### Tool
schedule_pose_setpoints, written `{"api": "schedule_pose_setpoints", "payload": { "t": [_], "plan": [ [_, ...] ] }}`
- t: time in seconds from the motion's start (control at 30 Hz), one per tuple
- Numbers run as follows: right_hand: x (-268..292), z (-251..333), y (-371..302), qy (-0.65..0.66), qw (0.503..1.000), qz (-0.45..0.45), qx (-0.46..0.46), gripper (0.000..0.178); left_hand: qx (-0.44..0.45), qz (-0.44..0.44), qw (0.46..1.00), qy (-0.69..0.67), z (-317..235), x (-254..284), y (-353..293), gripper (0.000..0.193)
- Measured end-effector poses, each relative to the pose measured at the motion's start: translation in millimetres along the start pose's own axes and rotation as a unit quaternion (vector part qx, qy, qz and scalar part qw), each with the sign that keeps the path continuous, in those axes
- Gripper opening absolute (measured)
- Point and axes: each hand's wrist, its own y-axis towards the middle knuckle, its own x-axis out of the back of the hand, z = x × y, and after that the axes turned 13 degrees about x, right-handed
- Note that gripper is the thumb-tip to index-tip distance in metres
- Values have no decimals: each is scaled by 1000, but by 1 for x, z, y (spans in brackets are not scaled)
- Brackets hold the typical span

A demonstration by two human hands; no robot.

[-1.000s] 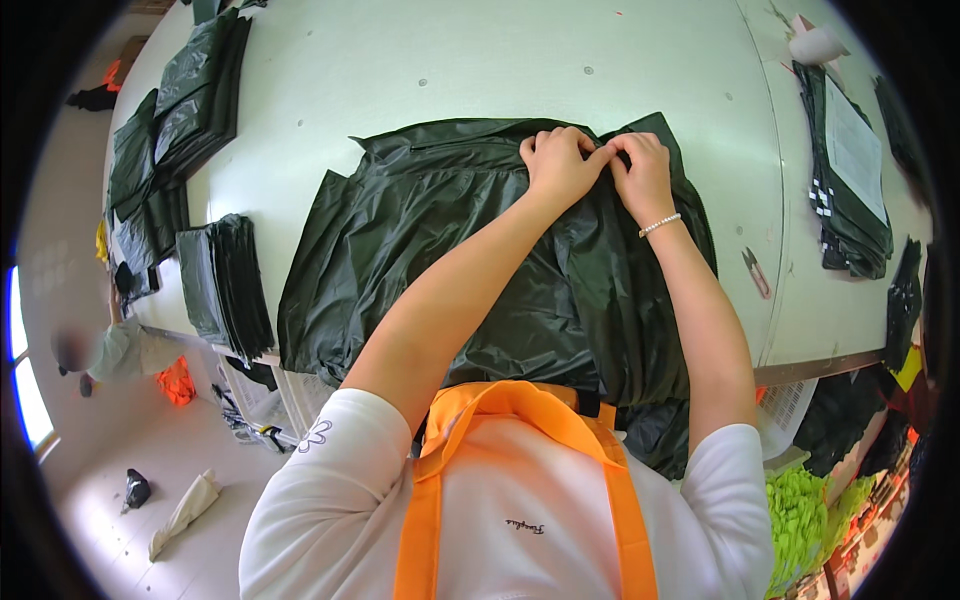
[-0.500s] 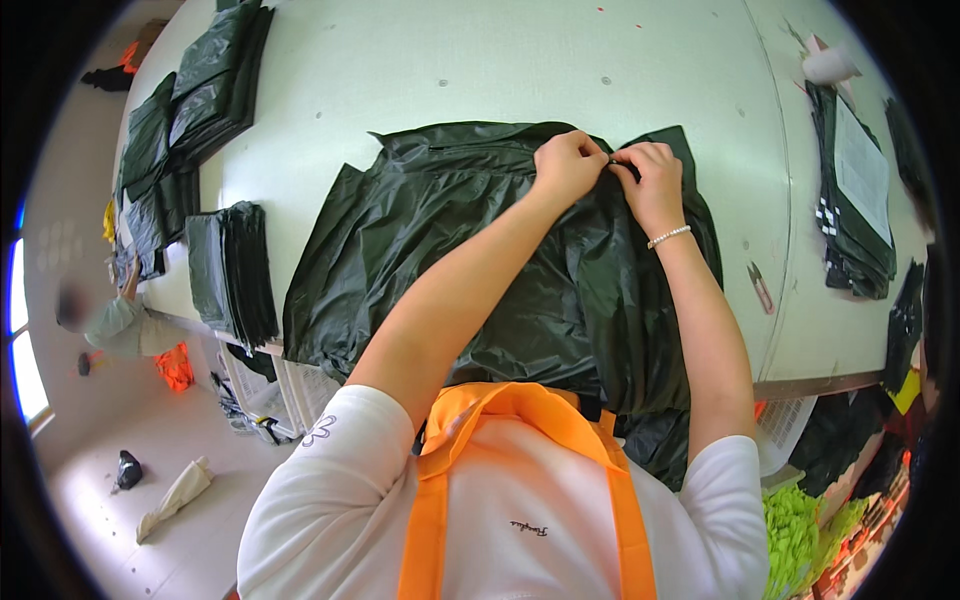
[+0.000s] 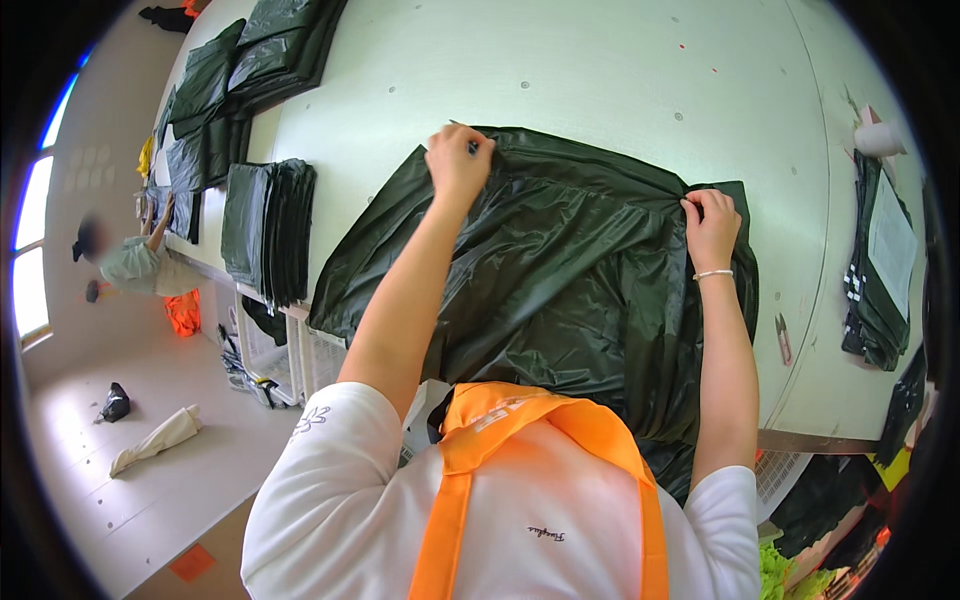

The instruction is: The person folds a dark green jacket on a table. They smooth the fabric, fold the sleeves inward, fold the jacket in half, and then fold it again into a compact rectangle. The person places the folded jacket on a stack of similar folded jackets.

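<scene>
A glossy dark green garment (image 3: 560,270) lies spread in front of me, its near part hanging over the table edge towards my lap. My left hand (image 3: 459,165) is closed on its far edge at the left corner. Further right, my right hand (image 3: 713,225) pinches the same edge near the right corner, where the cloth is gathered into creases. Between the two hands the edge runs fairly straight. A pair of thread snips (image 3: 783,340) lies on the table to the right of my right forearm.
Folded dark green pieces stand in a stack (image 3: 270,230) at left, with more piles (image 3: 285,50) behind. At right are dark garments under a paper sheet (image 3: 890,250) and a white cup-like object (image 3: 880,138). A co-worker (image 3: 135,262) is at the far left; crates (image 3: 275,350) sit below the table.
My hands were close together at the garment's far edge. The left has moved left along it to the corner, and the edge between them is now drawn out. My view has shifted.
</scene>
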Motion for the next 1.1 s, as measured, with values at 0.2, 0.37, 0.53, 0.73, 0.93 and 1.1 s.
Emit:
{"api": "schedule_pose_setpoints", "payload": {
  "t": [0.2,0.37,0.53,0.73,0.93,1.1],
  "plan": [
    [73,-73,-84,-154,984,-12,-85,38,159,36,977,136,87,34,8,63],
    [121,-108,-199,-92,962,33,-254,34,267,196,906,-265,85,38,-5,31],
    [116,-106,-201,-208,957,51,-195,17,261,154,817,-490,37,92,-51,15],
    [102,-118,-198,-90,950,-103,-280,23,204,171,716,-645,-10,158,-104,13],
    [97,72,-53,228,943,-105,-218,26,193,195,662,-698,-32,178,-142,16],
    [100,239,20,265,959,-3,95,27,169,195,660,-706,-41,187,-154,16]
  ]
}}
